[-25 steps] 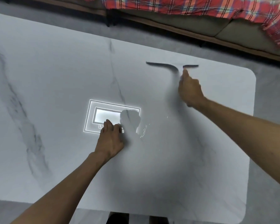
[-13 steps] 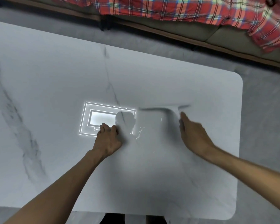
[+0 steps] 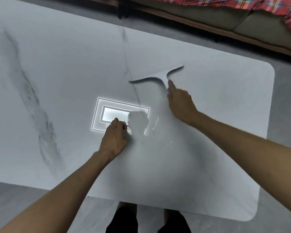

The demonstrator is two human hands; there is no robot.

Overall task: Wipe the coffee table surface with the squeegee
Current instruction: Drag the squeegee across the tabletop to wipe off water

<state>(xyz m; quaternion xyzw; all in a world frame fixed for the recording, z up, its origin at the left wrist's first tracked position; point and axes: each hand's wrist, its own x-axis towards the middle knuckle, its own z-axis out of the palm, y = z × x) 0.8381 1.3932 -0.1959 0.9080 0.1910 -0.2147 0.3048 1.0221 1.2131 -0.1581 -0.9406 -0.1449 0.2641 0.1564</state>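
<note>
The right hand grips the pale grey T-shaped squeegee, blade just beyond its fingers; the clenched left hand rests on the white marble counter.

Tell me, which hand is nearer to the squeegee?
The right hand is nearer: it holds the squeegee by its handle. The left hand rests on the coffee table, nearer the person and apart from the squeegee.

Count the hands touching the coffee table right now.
1 for sure: the left hand rests on the coffee table, mid-table. The right hand grips the squeegee, farther back; its table contact is unclear.
</note>
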